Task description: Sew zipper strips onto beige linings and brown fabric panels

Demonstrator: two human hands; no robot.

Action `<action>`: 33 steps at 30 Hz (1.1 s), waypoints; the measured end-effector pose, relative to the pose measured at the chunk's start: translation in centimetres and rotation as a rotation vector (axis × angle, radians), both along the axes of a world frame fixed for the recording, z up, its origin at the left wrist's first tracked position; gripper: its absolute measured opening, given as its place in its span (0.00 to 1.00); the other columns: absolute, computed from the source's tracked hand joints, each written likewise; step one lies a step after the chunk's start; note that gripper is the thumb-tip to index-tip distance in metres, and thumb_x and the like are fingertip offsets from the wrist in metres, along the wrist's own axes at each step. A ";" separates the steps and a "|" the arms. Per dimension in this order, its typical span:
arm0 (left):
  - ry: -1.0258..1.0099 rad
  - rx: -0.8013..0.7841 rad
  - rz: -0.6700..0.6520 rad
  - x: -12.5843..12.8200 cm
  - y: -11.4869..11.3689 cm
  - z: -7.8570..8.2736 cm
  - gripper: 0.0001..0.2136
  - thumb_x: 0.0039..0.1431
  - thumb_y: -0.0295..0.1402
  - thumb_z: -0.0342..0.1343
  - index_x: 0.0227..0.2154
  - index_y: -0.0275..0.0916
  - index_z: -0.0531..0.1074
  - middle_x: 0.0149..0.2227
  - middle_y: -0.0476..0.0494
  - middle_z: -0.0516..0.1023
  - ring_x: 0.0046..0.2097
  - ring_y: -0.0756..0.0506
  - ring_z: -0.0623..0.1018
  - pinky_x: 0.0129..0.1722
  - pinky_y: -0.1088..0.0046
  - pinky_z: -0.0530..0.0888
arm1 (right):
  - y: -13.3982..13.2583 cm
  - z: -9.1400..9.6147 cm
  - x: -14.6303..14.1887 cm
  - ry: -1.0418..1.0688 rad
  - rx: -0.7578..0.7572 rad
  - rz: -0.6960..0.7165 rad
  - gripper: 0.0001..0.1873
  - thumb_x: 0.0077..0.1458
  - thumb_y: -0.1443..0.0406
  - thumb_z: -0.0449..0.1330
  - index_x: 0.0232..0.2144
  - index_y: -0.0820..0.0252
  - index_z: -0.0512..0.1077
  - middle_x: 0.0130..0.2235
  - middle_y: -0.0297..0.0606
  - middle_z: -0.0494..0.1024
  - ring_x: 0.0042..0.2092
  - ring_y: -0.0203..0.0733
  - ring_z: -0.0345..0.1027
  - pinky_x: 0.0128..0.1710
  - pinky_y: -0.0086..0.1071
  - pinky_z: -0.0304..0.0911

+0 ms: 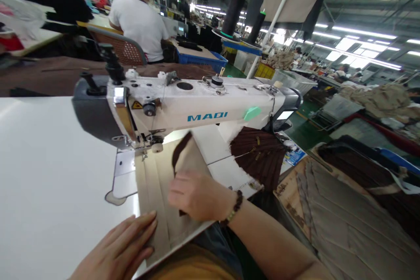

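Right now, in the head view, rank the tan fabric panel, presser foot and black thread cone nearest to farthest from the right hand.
1. Tan fabric panel: under the right hand, touching.
2. Presser foot: ahead-left, under the sewing machine.
3. Black thread cone: high behind it.

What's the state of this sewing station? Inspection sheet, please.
Surface: white table with sewing machine on it.
Job's things: beige panel by the needle; brown piece folded up on it.
Clutter: brown stack at table's right end; beige pile beside.
Hands: left hand flat on panel's near edge; right hand curled on panel, grip unclear.
Cables: nothing seen.
Surroundings: seated person ahead, back turned; thread cones; blue crate.
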State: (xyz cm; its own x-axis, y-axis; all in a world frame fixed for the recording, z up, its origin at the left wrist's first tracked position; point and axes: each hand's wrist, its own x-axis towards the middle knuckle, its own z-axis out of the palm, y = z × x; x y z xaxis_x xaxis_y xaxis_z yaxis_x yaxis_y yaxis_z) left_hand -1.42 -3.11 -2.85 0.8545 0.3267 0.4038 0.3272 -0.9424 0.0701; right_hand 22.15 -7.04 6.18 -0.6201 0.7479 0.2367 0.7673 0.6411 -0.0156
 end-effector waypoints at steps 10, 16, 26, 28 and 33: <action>0.033 -0.247 0.139 1.1 -2.2 3.6 0.11 0.57 0.31 0.50 0.43 0.44 0.69 0.42 0.42 0.70 0.40 0.43 0.72 0.38 0.69 0.75 | 3.1 -2.9 -3.8 0.132 -0.274 0.306 0.05 0.52 0.74 0.53 0.26 0.65 0.67 0.31 0.36 0.69 0.36 0.37 0.58 0.39 0.29 0.58; 0.030 -0.337 0.116 0.9 -2.5 3.9 0.10 0.56 0.29 0.54 0.41 0.35 0.68 0.47 0.39 0.65 0.45 0.42 0.69 0.44 0.65 0.73 | 2.6 -3.1 -3.5 0.553 -0.448 0.183 0.11 0.53 0.78 0.44 0.31 0.64 0.63 0.38 0.40 0.67 0.41 0.35 0.60 0.43 0.29 0.61; 0.022 -0.219 0.096 0.9 -2.6 3.8 0.09 0.58 0.30 0.51 0.41 0.31 0.67 0.50 0.35 0.65 0.48 0.40 0.69 0.49 0.62 0.72 | 2.9 -4.4 -3.5 0.689 -0.278 0.062 0.09 0.57 0.74 0.46 0.35 0.62 0.64 0.39 0.41 0.68 0.43 0.35 0.61 0.44 0.31 0.62; 0.021 -0.177 0.096 0.8 -2.7 3.6 0.10 0.61 0.31 0.47 0.41 0.30 0.67 0.49 0.34 0.66 0.49 0.40 0.69 0.49 0.61 0.71 | 3.0 -4.6 -3.6 0.637 -0.192 -0.076 0.08 0.57 0.71 0.48 0.37 0.64 0.66 0.41 0.43 0.68 0.46 0.37 0.61 0.48 0.34 0.61; 0.040 -0.100 0.102 0.4 -2.6 1.8 0.13 0.63 0.29 0.39 0.41 0.32 0.67 0.51 0.35 0.67 0.53 0.39 0.67 0.52 0.57 0.69 | 3.5 -5.2 -3.8 0.429 -0.213 -0.306 0.17 0.56 0.68 0.50 0.48 0.67 0.64 0.54 0.46 0.64 0.57 0.44 0.53 0.59 0.42 0.49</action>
State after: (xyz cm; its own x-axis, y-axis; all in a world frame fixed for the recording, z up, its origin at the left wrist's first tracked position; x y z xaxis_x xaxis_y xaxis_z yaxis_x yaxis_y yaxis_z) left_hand -0.99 -5.70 -1.09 0.8297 0.4498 0.3307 0.4254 -0.8930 0.1473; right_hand 18.31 -3.57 1.03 -0.2496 0.9371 0.2439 0.8141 0.3394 -0.4713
